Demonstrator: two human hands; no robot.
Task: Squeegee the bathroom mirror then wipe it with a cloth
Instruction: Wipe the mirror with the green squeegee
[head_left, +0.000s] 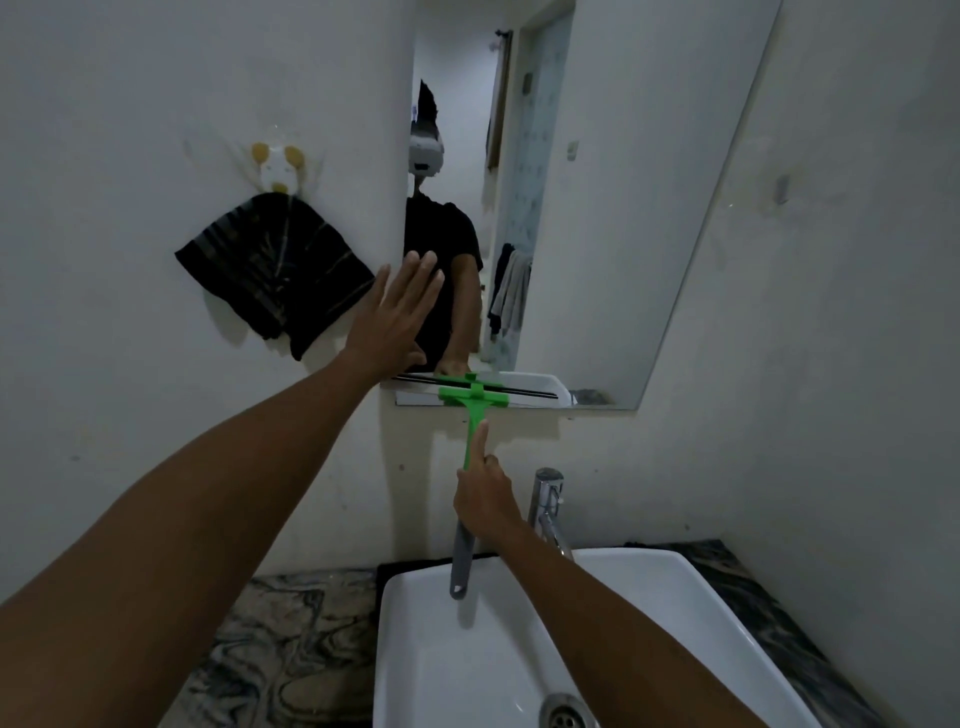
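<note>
At the mirror's (597, 218) bottom edge, the green squeegee (474, 397) is held in the right hand's (485, 506) grip; the left hand (397, 317) is spread flat, holding nothing.

The setting is a small domestic bathroom. A white rectangular ceramic basin (649, 597) with a round metal drain (563, 713) sits on a dark marbled stone bench (280, 639). A chrome single-lever tap (546, 506) stands at the rear edge of the basin, against the wall. A frameless rectangular wall mirror (623, 208) is fixed above the basin on plain white painted walls (156, 104). To the left of the mirror, a dark striped cloth (275, 270) hangs from a white and yellow plastic wall hook (278, 166). The mirror reflects a doorway and towels hanging behind the person.
</note>
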